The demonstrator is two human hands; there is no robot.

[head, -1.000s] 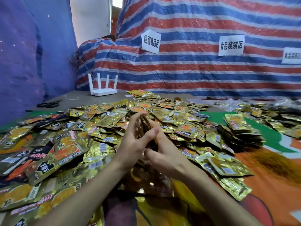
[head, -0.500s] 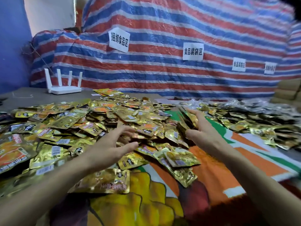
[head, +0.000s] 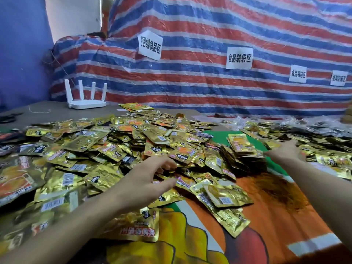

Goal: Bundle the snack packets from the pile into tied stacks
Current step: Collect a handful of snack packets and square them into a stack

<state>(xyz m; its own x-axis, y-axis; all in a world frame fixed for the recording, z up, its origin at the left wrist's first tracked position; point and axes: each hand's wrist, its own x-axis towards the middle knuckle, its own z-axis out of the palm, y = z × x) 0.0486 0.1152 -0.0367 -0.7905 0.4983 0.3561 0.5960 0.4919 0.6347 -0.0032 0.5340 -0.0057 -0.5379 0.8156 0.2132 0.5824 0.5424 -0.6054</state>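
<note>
One sprawling pile of gold snack packets [head: 118, 149], too many to count, covers the tabletop [head: 47, 111], with one stack [head: 245, 159] at its right edge. Two hands: the left hand [head: 146, 178] hovers over the pile, grip wide and empty; the right hand [head: 285, 152] reaches flat-fingered just beside the stack, grip wide too. Four paper signs [head: 150, 44] hang on the striped tarp [head: 190, 86].

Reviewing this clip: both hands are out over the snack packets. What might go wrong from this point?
1. The leaning packet stack stands right beside the right hand; a brush of the wrist might topple it into the loose pile.
2. The left hand reaches into packets lying at mixed angles, some face down, so a grab may come up uneven and hard to tie.
</note>
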